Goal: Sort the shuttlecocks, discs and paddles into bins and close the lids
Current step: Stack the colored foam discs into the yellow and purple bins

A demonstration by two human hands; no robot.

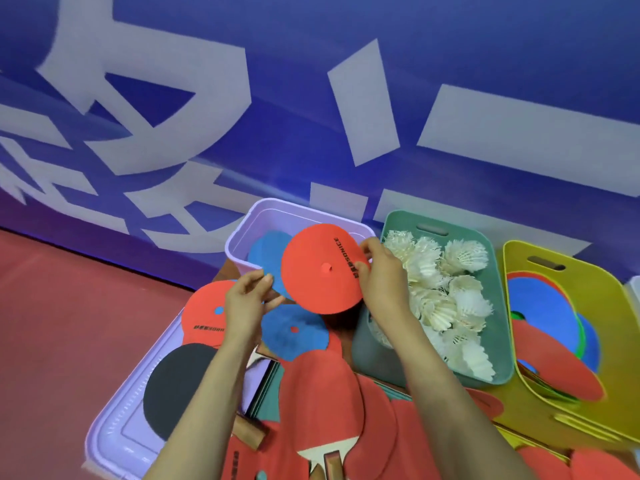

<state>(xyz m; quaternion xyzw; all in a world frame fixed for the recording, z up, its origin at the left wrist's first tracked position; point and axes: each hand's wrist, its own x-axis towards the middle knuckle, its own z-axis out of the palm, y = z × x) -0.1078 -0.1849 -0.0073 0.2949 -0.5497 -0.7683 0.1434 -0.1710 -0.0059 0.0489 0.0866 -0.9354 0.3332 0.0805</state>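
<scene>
My right hand (375, 271) pinches the right edge of a red disc (320, 268), held tilted over the front of the lilac bin (242, 233). Inside that bin lies a blue disc (265, 254). My left hand (247, 299) pinches the edge of that blue disc at the bin's front rim. Below my hands lie another red disc (204, 313) and a blue disc (294, 332). Paddles are piled nearer me, one black-faced (173, 386) and one red-faced (322, 400). The green bin (498, 271) holds several white shuttlecocks (436, 292).
A lilac lid (117, 424) lies under the black paddle at the left. At the right a yellow bin (616, 327) holds red and blue discs. More red discs (588, 465) lie at the bottom right. A blue banner wall (311, 98) rises behind the bins above red floor (69, 306).
</scene>
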